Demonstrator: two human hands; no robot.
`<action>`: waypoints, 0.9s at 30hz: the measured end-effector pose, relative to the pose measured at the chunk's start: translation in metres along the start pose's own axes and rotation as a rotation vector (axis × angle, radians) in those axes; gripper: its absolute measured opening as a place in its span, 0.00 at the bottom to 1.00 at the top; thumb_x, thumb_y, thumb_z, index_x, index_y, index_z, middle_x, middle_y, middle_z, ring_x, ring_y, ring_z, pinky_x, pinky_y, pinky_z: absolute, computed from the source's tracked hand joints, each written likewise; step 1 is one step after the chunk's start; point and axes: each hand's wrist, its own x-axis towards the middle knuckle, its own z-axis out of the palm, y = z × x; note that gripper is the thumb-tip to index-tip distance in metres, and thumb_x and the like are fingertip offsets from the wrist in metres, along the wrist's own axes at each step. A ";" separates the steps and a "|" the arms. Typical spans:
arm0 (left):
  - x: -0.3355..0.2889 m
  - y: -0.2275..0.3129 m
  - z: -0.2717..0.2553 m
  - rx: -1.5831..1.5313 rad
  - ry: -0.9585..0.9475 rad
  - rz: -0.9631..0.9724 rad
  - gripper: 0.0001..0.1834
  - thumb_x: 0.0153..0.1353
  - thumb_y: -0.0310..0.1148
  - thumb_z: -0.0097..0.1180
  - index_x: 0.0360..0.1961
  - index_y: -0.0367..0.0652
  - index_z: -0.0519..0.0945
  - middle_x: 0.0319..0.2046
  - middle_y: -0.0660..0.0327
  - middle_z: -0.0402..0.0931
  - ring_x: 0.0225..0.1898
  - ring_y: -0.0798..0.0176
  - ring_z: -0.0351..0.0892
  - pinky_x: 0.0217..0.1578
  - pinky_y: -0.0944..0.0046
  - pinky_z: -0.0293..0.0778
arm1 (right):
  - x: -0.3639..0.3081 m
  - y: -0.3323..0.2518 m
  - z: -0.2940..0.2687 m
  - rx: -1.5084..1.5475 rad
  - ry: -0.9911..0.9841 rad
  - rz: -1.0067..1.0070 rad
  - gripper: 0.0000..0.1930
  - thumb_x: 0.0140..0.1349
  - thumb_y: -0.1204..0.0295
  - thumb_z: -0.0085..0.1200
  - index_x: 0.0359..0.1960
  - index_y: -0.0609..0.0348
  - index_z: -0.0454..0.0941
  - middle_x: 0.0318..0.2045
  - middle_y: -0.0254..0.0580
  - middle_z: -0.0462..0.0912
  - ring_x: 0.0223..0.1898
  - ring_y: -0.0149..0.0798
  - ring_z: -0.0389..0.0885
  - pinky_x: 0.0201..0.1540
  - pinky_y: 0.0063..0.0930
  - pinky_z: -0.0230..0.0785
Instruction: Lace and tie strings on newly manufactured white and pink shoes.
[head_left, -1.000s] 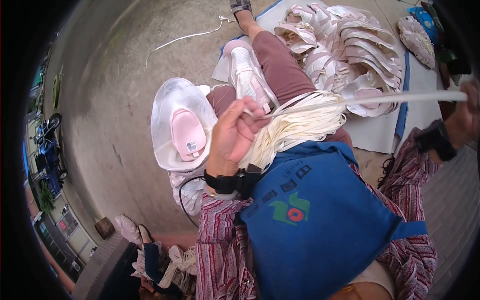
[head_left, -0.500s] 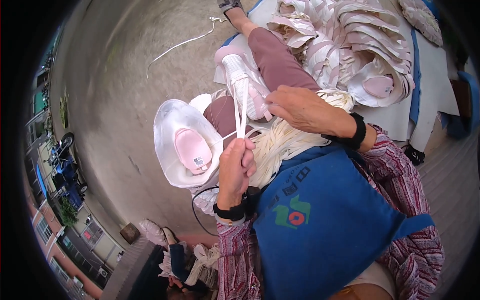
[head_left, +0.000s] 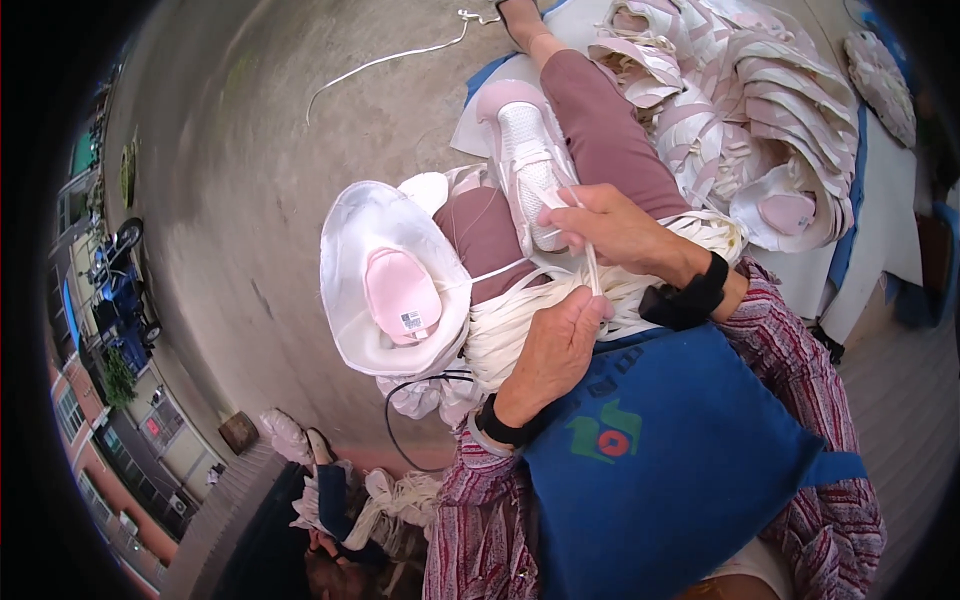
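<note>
Left hand (head_left: 553, 348) back up, thumb and fingers pinched on white lace (head_left: 593, 270); right hand (head_left: 615, 230) just beyond it, 2 hands apart, its fingers pointing left and also clamped on lace. Pink-and-white shoe (head_left: 527, 155) lies along the inner edge of the right trouser leg (head_left: 610, 130), toe away from the body, near end by the right fingertips. Markings: pink insole (head_left: 395, 280) carries a small printed label (head_left: 412, 321), illegible; blue apron (head_left: 670, 470) bears a green-and-red emblem (head_left: 605, 440) and dark characters.
</note>
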 end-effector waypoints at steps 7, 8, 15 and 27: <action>0.009 -0.007 0.005 -0.229 -0.043 0.041 0.21 0.70 0.45 0.40 0.35 0.37 0.75 0.18 0.66 0.67 0.20 0.72 0.65 0.24 0.70 0.64 | -0.003 0.001 -0.009 0.338 0.010 0.088 0.13 0.64 0.65 0.47 0.43 0.61 0.76 0.16 0.22 0.64 0.16 0.17 0.60 0.14 0.14 0.46; 0.010 -0.008 0.002 -0.245 -0.032 0.049 0.21 0.70 0.45 0.40 0.35 0.37 0.75 0.18 0.66 0.67 0.20 0.72 0.65 0.24 0.70 0.64 | -0.004 0.001 -0.014 0.337 0.012 0.100 0.12 0.65 0.66 0.46 0.41 0.59 0.76 0.16 0.21 0.64 0.15 0.17 0.59 0.14 0.14 0.47; 0.040 -0.021 -0.015 -0.959 0.247 -0.073 0.20 0.71 0.43 0.38 0.46 0.34 0.70 0.34 0.60 0.71 0.35 0.66 0.75 0.41 0.68 0.75 | -0.017 -0.008 0.003 0.214 0.074 0.153 0.10 0.66 0.67 0.45 0.36 0.57 0.77 0.16 0.21 0.66 0.15 0.16 0.59 0.14 0.14 0.49; 0.063 -0.017 -0.002 -1.230 0.104 -0.014 0.19 0.70 0.39 0.40 0.50 0.32 0.69 0.37 0.57 0.74 0.40 0.69 0.76 0.40 0.69 0.74 | -0.039 -0.015 0.005 0.131 0.011 0.195 0.11 0.67 0.65 0.46 0.37 0.56 0.78 0.20 0.21 0.68 0.20 0.16 0.60 0.18 0.13 0.52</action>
